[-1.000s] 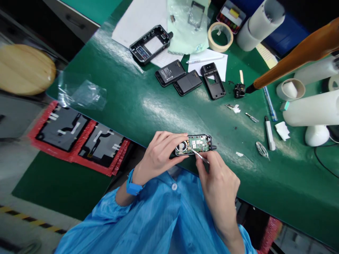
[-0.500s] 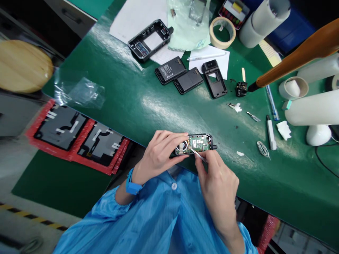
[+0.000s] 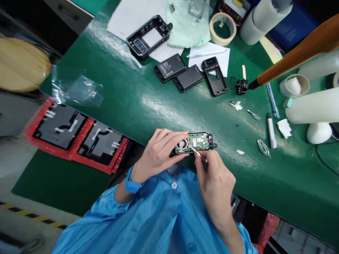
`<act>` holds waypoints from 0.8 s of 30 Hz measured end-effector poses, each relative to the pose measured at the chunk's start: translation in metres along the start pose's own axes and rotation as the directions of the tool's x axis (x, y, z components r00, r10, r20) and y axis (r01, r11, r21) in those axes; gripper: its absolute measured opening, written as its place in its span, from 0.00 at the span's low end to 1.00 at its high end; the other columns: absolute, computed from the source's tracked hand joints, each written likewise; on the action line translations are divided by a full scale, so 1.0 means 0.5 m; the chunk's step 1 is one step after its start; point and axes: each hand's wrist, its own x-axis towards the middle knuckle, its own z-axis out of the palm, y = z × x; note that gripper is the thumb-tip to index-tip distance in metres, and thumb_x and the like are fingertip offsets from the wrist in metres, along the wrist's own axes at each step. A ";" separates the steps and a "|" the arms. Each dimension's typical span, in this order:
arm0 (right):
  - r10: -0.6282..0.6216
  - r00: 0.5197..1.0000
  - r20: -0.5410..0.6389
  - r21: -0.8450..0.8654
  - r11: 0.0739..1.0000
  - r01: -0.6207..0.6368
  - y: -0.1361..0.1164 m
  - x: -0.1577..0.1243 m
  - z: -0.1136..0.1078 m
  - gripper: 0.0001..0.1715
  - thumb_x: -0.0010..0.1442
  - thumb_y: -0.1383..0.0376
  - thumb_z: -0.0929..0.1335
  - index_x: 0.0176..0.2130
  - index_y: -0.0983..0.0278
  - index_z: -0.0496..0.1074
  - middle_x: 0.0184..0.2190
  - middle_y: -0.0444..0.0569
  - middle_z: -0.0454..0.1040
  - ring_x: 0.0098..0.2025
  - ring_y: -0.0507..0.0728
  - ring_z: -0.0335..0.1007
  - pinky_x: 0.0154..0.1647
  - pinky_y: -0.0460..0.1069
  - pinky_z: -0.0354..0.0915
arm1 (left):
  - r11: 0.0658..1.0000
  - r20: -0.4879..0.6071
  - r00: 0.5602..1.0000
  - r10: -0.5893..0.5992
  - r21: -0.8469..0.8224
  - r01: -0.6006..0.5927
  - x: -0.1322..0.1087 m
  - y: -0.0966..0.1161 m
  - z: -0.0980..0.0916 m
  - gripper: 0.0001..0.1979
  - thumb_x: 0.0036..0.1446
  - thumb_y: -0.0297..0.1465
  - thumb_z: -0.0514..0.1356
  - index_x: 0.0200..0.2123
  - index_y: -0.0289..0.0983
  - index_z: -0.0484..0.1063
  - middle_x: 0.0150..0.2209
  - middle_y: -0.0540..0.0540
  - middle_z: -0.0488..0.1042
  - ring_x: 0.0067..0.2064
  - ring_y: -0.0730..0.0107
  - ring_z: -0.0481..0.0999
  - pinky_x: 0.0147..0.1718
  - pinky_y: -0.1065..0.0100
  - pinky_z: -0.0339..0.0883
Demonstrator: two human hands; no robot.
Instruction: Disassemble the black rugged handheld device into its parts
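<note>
Green mat (image 3: pixel 148 106) covers the bench, glossy under the lamps, and the person in the blue smock works right at its near edge. Their left hand (image 3: pixel 159 151) is clamped round the left end of an opened handset (image 3: pixel 198 142) — fingers over the far side, thumb on the near side — with a blue wristband (image 3: pixel 131 182) on that wrist. The right hand (image 3: pixel 215 180) is pinched shut on tweezers (image 3: pixel 198 154), whose tips rest on the green board inside the handset, close to the round part at the left hand's end.

The handset lies between the 2 hands, its long axis running left to right across the person, with a stub poking out at the right end. The left hand alone grips it; the right reaches it only through the tweezers, coming in from the near right.

Well beyond the hands lie a labelled pack (image 3: pixel 170 67) and a plain pack (image 3: pixel 188 78) side by side, an empty frame (image 3: pixel 148 35) on white paper, a smaller shell (image 3: pixel 214 76), a tape roll (image 3: pixel 222 28) and a pen (image 3: pixel 206 54). Far off to the right stand white rolls (image 3: pixel 312 106) and a brown handle (image 3: pixel 299 58). Below the bench, left of the left hand, sit 2 red trays (image 3: pixel 76 135).

White print shows on the labelled pack — too small to read, and I can make out no brand anywhere.
</note>
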 end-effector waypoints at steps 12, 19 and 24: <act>0.000 0.994 0.109 -0.110 0.994 0.012 0.003 0.016 -0.020 0.24 0.87 0.58 0.58 0.39 0.59 0.71 0.31 0.44 0.80 0.24 0.53 0.73 0.23 0.49 0.50 | 1.000 -0.021 1.000 0.003 0.009 -0.003 -0.001 0.001 0.006 0.19 0.76 0.39 0.69 0.63 0.39 0.74 0.61 0.40 0.87 0.55 0.58 0.86 0.53 0.55 0.73; 0.024 0.998 0.055 -0.018 1.000 -0.023 0.009 0.000 -0.005 0.20 0.86 0.59 0.60 0.41 0.58 0.70 0.32 0.43 0.81 0.27 0.53 0.76 0.25 0.48 0.53 | 1.000 0.003 1.000 0.014 0.001 -0.014 0.000 0.000 0.002 0.19 0.76 0.38 0.68 0.64 0.38 0.74 0.62 0.39 0.86 0.56 0.56 0.85 0.54 0.54 0.73; 0.018 0.999 0.031 0.001 1.000 -0.018 0.012 -0.007 0.003 0.16 0.86 0.60 0.62 0.42 0.58 0.69 0.34 0.43 0.83 0.28 0.53 0.78 0.27 0.48 0.56 | 1.000 -0.002 1.000 -0.004 -0.004 0.004 -0.001 0.001 0.002 0.19 0.76 0.39 0.67 0.64 0.38 0.74 0.62 0.39 0.86 0.56 0.56 0.85 0.55 0.54 0.73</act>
